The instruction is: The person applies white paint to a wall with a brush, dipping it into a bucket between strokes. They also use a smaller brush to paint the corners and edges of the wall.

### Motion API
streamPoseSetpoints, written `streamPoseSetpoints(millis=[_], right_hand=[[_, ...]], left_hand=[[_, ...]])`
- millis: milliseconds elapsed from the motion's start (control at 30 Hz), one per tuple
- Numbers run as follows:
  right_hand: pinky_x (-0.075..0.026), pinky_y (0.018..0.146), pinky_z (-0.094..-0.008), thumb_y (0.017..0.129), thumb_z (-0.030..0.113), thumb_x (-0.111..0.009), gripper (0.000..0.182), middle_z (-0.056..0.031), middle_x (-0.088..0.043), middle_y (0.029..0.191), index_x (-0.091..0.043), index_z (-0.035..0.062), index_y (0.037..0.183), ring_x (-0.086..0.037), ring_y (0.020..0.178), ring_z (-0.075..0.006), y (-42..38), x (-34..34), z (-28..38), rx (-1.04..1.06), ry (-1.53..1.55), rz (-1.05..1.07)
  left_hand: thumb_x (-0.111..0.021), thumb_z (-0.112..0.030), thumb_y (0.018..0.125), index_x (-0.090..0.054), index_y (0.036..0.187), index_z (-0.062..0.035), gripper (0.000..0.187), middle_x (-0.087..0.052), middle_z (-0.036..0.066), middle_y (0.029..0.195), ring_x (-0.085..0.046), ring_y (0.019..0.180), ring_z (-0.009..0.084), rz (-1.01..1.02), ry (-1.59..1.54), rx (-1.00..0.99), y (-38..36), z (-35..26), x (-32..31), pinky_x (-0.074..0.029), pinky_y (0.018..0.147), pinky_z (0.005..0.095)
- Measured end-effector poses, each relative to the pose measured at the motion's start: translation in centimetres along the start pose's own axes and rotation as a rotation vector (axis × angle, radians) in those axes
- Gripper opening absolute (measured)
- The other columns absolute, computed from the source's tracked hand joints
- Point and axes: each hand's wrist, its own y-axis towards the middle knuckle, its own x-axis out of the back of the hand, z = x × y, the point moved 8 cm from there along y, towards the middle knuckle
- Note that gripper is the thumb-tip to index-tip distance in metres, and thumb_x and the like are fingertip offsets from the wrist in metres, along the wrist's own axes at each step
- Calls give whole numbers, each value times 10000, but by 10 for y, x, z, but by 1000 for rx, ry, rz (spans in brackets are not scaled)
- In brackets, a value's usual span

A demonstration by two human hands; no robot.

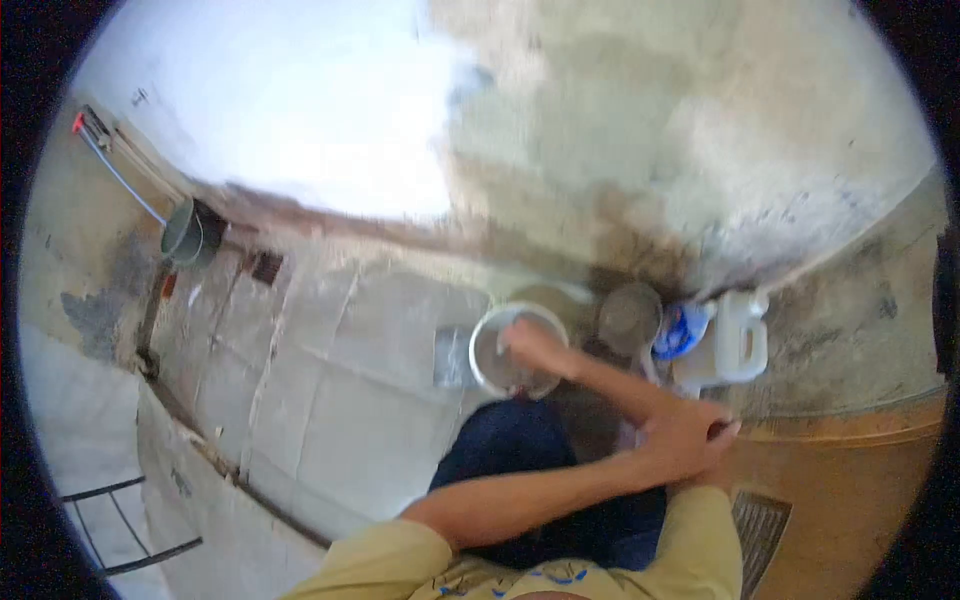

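Note:
My right hand (535,345) is over the mouth of a round, white-rimmed bucket (478,370) on the floor. Its fingers are blurred, and a small pale patch shows at their tips. Across my body, my left hand (690,437) is wrapped round my right forearm (630,388) near the elbow. The inside of the bucket is partly covered by the right hand, and what it holds is not clear. A flat grey square piece (455,357) lies against the bucket's left side.
Right of the bucket stand a greyish round vessel (630,315), a blue-and-white packet (683,330) and a white jerry can (735,345). A dark green bucket (185,235) sits far left under a blue hose (125,180). A metal grate (760,530) lies lower right; a stained wall rises behind.

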Motion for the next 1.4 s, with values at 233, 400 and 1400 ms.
streamPoseSetpoints(millis=[233,400,1400], right_hand=[[-489,664,-493,766,82,-579,107,-221,-640,771,-674,45,798,-633,746,-388,7,-29,-11,56,83,-183],[-489,670,-493,754,121,-614,102,-234,-623,751,-658,29,762,-625,746,-399,5,-17,-15,43,120,-206],[-572,874,-378,905,93,-593,151,-144,-630,1021,-582,-31,990,-642,931,-245,-131,78,-119,-480,1965,-943]], left_hand=[[-622,-281,898,-677,917,18,304,-670,170,800,-637,684,265,129,-67,31,4,-4,-5,-494,658,366],[-638,-259,894,-680,952,20,288,-684,173,828,-654,722,247,105,-126,32,2,-14,3,-499,681,353],[-682,-57,800,-642,864,13,103,-637,157,759,-630,650,280,-62,20,-306,-20,-48,25,-500,602,323]])
